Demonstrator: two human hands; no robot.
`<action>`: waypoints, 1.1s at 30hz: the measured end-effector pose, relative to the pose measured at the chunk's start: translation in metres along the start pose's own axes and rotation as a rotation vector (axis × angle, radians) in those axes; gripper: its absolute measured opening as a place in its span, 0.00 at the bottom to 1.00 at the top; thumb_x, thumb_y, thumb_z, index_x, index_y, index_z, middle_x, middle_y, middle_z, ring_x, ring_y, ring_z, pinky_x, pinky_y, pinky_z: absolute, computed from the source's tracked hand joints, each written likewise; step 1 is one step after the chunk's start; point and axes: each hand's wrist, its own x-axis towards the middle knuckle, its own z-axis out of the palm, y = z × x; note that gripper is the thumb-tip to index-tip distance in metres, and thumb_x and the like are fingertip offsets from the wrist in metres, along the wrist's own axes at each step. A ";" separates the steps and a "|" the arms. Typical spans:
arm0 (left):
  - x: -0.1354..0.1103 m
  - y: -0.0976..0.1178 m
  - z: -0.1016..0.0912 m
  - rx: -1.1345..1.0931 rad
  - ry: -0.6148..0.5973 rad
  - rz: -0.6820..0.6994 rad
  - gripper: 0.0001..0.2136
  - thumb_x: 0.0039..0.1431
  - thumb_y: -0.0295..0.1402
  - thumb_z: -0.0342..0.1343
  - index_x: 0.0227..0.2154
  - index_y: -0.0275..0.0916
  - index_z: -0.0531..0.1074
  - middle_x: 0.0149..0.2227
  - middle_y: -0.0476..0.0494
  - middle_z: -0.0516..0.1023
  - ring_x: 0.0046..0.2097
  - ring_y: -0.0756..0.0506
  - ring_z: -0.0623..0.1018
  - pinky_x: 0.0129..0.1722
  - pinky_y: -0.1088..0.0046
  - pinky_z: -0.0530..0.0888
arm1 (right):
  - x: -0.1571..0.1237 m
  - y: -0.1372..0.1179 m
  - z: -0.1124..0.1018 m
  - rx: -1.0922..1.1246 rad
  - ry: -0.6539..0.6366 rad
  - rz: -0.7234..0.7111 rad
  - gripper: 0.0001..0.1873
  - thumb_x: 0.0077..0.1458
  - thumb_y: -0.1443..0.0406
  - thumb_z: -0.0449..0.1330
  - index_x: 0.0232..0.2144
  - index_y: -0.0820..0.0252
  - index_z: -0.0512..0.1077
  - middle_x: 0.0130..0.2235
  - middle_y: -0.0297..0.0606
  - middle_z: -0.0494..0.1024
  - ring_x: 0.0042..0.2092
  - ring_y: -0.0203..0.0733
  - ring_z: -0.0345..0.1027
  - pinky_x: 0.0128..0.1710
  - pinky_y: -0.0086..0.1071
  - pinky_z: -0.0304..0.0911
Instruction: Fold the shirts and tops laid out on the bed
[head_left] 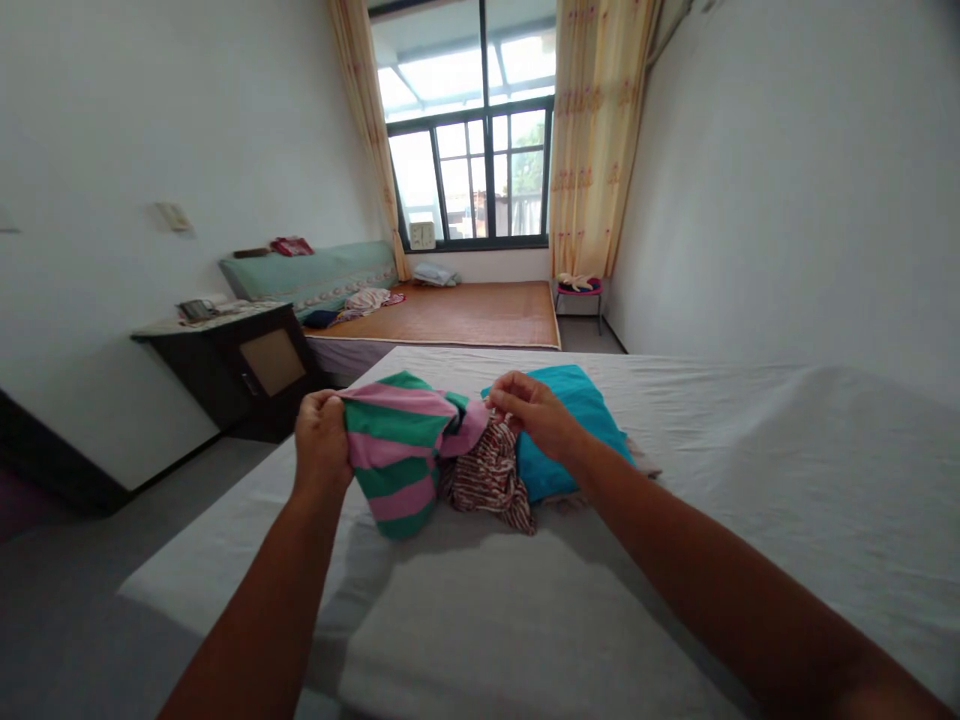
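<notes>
A pink-and-green striped garment (397, 445) hangs lifted above a white-sheeted bed (675, 500). My left hand (321, 440) grips its left edge with closed fingers. My right hand (529, 410) pinches the garment's other end near the middle of the pile. Under it lie a brown-and-white patterned cloth (491, 480) and a teal cloth (574, 430), both resting on the bed.
A dark bedside cabinet (240, 370) stands to the left of the bed. Beyond is a second bed with a woven mat (472, 310), a green bolster (315, 270), a small pink stool (579, 290), a window and yellow curtains (600, 140).
</notes>
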 end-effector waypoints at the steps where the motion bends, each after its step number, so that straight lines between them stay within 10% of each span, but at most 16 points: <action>1: 0.006 -0.002 -0.005 0.043 0.035 0.031 0.10 0.51 0.39 0.51 0.33 0.40 0.63 0.25 0.55 0.64 0.24 0.52 0.65 0.23 0.78 0.64 | 0.000 -0.003 -0.010 -0.046 0.018 -0.012 0.14 0.51 0.54 0.60 0.32 0.58 0.66 0.31 0.33 0.76 0.27 0.32 0.65 0.20 0.23 0.54; 6: 0.005 -0.009 -0.009 0.492 -0.133 0.288 0.12 0.52 0.38 0.54 0.38 0.38 0.68 0.38 0.42 0.72 0.39 0.43 0.74 0.36 0.69 0.71 | 0.000 0.011 -0.079 -0.642 0.160 -0.014 0.10 0.53 0.60 0.58 0.34 0.60 0.71 0.31 0.35 0.76 0.26 0.33 0.68 0.27 0.28 0.61; 11: -0.050 -0.015 0.047 0.684 -0.737 0.514 0.11 0.60 0.36 0.48 0.41 0.42 0.73 0.43 0.41 0.76 0.46 0.41 0.74 0.47 0.64 0.69 | -0.013 0.042 -0.106 -1.010 0.093 0.046 0.08 0.55 0.63 0.57 0.35 0.59 0.74 0.37 0.38 0.79 0.37 0.39 0.72 0.40 0.32 0.63; 14: -0.078 -0.022 0.079 0.818 -0.891 0.552 0.11 0.55 0.32 0.53 0.41 0.44 0.74 0.42 0.40 0.76 0.45 0.39 0.75 0.41 0.64 0.69 | -0.020 0.045 -0.109 -1.092 0.104 0.065 0.09 0.56 0.63 0.56 0.37 0.58 0.75 0.40 0.38 0.79 0.41 0.41 0.71 0.43 0.32 0.62; 23: -0.045 -0.001 0.086 0.944 -0.737 0.595 0.07 0.56 0.34 0.52 0.28 0.43 0.75 0.30 0.41 0.76 0.32 0.39 0.76 0.31 0.65 0.65 | -0.040 0.061 -0.159 -1.162 0.264 0.132 0.11 0.57 0.63 0.55 0.40 0.58 0.74 0.40 0.40 0.78 0.40 0.41 0.71 0.42 0.31 0.61; 33: 0.039 0.096 0.079 0.272 -0.036 0.587 0.10 0.58 0.34 0.51 0.39 0.33 0.71 0.30 0.49 0.73 0.28 0.52 0.71 0.29 0.78 0.68 | -0.046 0.069 -0.151 -1.208 0.324 0.129 0.13 0.59 0.61 0.54 0.44 0.60 0.70 0.46 0.44 0.74 0.46 0.43 0.69 0.42 0.32 0.60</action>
